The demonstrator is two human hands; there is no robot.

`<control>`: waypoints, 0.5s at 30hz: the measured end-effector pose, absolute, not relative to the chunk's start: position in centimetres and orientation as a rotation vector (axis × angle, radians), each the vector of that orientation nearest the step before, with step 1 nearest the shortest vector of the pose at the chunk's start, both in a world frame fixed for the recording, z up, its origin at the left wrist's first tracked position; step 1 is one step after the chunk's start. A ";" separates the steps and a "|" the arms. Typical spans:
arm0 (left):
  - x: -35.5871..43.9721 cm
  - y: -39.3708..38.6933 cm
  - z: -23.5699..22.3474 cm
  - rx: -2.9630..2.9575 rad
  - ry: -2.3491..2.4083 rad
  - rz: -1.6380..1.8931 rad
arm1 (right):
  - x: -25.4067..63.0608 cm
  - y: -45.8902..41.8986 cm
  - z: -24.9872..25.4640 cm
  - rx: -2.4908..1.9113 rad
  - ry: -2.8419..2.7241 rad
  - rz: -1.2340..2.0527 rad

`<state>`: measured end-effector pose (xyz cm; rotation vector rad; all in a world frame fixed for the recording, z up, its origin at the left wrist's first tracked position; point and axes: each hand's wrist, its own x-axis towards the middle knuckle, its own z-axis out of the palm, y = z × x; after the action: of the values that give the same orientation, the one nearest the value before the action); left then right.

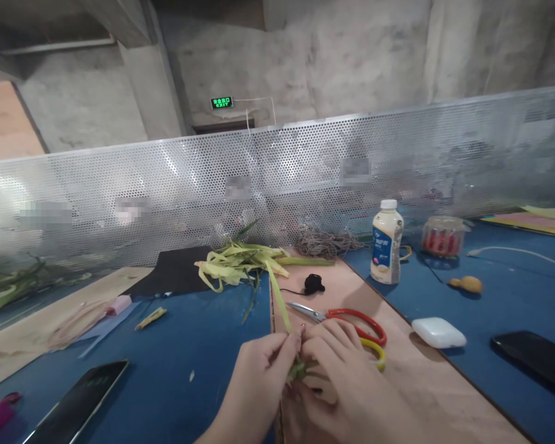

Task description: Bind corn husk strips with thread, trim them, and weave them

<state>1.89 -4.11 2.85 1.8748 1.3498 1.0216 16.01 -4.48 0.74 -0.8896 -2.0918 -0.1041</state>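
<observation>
My left hand (pixel 264 369) and my right hand (pixel 340 365) meet near the bottom middle, fingertips pinched close together. Between them runs a pale green strip of corn husk (pixel 279 297), its long end reaching away from me. A small greenish bundle (pixel 298 370) shows below the fingertips, partly covered by my fingers. Just beyond my right hand lie scissors (pixel 355 320) with red and yellow handles, blades pointing left. Further off is a small ball of black cord (pixel 314 283). Behind it rests a heap of corn husks (pixel 240 262).
A white-capped bottle (pixel 387 243), a clear jar (pixel 443 237), a white earbud case (pixel 438 333) and a black phone (pixel 534 364) stand or lie to the right. Another phone (pixel 81 401) lies left. A perforated metal screen (pixel 189 185) borders the blue table's far side.
</observation>
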 end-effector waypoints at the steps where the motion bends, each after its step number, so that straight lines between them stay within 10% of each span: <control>1: 1.9 -4.1 2.8 1.875 1.359 1.027 | 16.1 -4.6 0.8 -0.903 -2.100 -0.091; 15: 1.4 -3.4 3.1 1.778 1.415 1.042 | 16.8 -3.7 0.2 -0.911 -2.158 -0.205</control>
<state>1.37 -3.43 3.12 1.7779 1.4149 1.0419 16.82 -3.69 0.16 -0.9111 -2.1581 -0.2049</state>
